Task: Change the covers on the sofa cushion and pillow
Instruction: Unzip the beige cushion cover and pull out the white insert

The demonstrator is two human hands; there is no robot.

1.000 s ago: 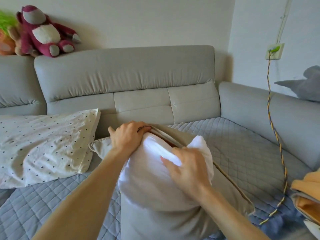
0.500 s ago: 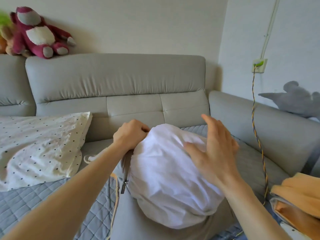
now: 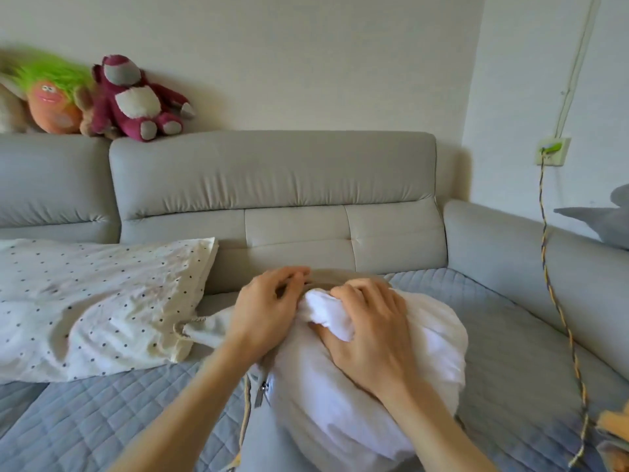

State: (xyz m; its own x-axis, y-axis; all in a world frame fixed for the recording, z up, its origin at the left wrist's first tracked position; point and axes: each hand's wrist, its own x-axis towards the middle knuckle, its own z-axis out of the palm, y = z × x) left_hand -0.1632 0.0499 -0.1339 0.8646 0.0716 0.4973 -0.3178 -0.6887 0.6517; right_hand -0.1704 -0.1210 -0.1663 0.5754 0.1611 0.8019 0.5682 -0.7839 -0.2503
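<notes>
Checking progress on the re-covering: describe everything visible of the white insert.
The insert is a plump white pad of soft, creased fabric, lying on the quilted seat. Its lower part sits inside a grey cover, whose zip pull hangs at its left. The right hand grips a bunched corner at the top; the left hand holds the cover's rim beside it.

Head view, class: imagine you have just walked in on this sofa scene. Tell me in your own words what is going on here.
A person is working at a sofa with a white cushion insert and its grey zipped cover. The left hand pinches the edge of the cover's opening, while the right hand grips a bunched fold of the insert. Most of the insert bulges outside the cover, and the zip pull hangs loose. A dotted pillow lies alongside on the seat.
</notes>
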